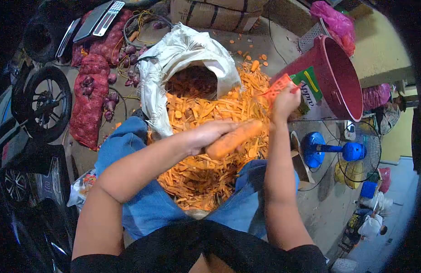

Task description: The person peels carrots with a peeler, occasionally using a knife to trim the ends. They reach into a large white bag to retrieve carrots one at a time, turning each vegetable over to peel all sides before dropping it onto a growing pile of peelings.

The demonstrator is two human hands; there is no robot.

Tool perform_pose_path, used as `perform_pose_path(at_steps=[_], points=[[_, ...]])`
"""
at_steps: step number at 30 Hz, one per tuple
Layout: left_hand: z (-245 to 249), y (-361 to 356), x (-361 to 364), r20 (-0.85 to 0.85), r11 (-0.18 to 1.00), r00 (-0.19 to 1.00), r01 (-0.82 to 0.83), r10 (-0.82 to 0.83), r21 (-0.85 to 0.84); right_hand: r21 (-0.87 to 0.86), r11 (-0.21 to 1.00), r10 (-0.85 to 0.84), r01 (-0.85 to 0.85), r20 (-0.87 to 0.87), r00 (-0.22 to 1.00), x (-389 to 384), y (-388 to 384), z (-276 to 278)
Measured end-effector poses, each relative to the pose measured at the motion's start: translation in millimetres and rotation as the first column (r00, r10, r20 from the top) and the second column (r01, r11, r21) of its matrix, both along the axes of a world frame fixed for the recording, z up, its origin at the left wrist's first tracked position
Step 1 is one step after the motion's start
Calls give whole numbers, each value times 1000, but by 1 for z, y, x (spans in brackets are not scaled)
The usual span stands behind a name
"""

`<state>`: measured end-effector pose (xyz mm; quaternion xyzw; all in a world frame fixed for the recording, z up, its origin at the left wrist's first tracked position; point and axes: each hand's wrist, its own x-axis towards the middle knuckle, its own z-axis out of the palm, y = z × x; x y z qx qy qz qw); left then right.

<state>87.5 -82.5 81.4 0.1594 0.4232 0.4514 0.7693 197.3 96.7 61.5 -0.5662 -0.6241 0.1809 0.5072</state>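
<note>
My left hand (210,135) is wrapped round a large orange carrot (235,140), held at a slant over a heap of carrot peelings (199,170) between my knees. To the right and farther forward, my right hand (284,103) grips a red plastic peeler (279,87) with slots in its body. The peeler is apart from the carrot and overlaps the maroon bucket in this view. Just beyond my left hand, a white woven sack (156,84) gapes open above the peelings, its inside dark.
The tilted maroon bucket (326,68) stands at the right, near a blue fan (354,151). Red net sacks of onions (86,111) and a scale (99,20) lie on the left, by a motorbike wheel (45,103). A cardboard box (215,16) is behind. A person (370,226) is far right.
</note>
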Motion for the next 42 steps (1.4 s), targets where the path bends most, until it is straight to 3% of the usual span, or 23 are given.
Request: perform_pose_path(at_steps=[1, 3, 6, 8, 9, 11, 13, 14, 15, 19, 20, 21, 23, 24, 28, 31, 33, 34, 35, 36, 37, 39, 42], points=[[3, 0, 1, -14, 996, 1000, 12, -11, 93, 1, 1000, -2, 2, -3, 1000, 3, 3, -1], [-1, 4, -6, 35, 999, 999, -31, 30, 16, -165, 984, 14, -59, -261, 965, 4, 7, -1], [-24, 15, -18, 133, 980, 976, -155, 171, -123, -2, 867, 436, -498, -479, 762, -28, -57, 38], [-17, 17, -18, 115, 977, 974, -184, 196, -105, -43, 866, 481, -499, -209, 852, -39, -91, 30], [-14, 17, -18, 97, 974, 972, -207, 216, -91, -43, 866, 479, -498, -210, 852, -43, -97, 27], [-14, 11, -15, 13, 974, 976, -214, 216, -69, 139, 856, 500, -499, 30, 866, -47, -106, 23], [-25, 11, -12, 13, 997, 997, -70, 70, -13, 59, 921, 387, -386, -10, 922, -39, -75, 22], [-2, 7, -12, -139, 995, 990, -26, 12, -99, 81, 954, 295, -290, -67, 953, -33, -54, 20], [0, 7, -12, -139, 995, 990, -23, 10, -98, 5, 978, 209, -209, -56, 976, -21, -30, 10], [-1, 7, -16, 23, 997, 1000, -6, 7, -82, -97, 995, -8, -8, -171, 985, -8, -2, -2], [-1, 7, -18, 52, 994, 998, -36, 41, -100, -162, 983, 30, -85, -314, 949, -8, -4, 0], [-3, 8, -19, 83, 991, 994, -66, 76, -119, -161, 983, 33, -88, -313, 949, -12, -12, 7], [-24, 15, -22, 135, 985, 980, -130, 145, -116, 26, 947, 320, -320, -157, 934, -20, -39, 20], [-31, 17, -22, 183, 975, 961, -189, 208, -113, 28, 907, 416, -419, -196, 888, -30, -68, 34], [-32, 10, -23, 82, 999, 996, -42, 44, -30, 80, 860, 509, -504, -207, 835, -45, -105, 29], [-23, 9, -15, 64, 996, 997, -43, 48, -78, 80, 926, 377, -369, -248, 892, -29, -55, 15], [-1, 4, -12, 67, 997, 997, -34, 39, -73, -60, 993, 97, -104, -111, 989, -6, -6, -9], [6, 1, -11, 15, 997, 1000, 22, -21, -67, -59, 993, 97, -104, -112, 989, 0, -2, -6], [9, -1, -10, -39, 995, 996, 79, -81, -65, -100, 993, 39, -65, -241, 970, 3, 2, -2], [2, 0, -7, 75, 995, 997, 12, -5, -96, -147, 989, -23, -33, -364, 931, 3, 2, 2], [-5, 2, -9, 76, 995, 997, 9, -1, -96, -148, 988, -20, -36, -363, 932, -3, -9, 16], [-14, 9, -15, 153, 986, 979, -113, 131, -121, -59, 952, 239, -301, -473, 848, -17, -42, 40], [-12, 15, -18, 183, 977, 964, -168, 190, -132, 18, 867, 490, -498, -216, 845, -34, -93, 37]])
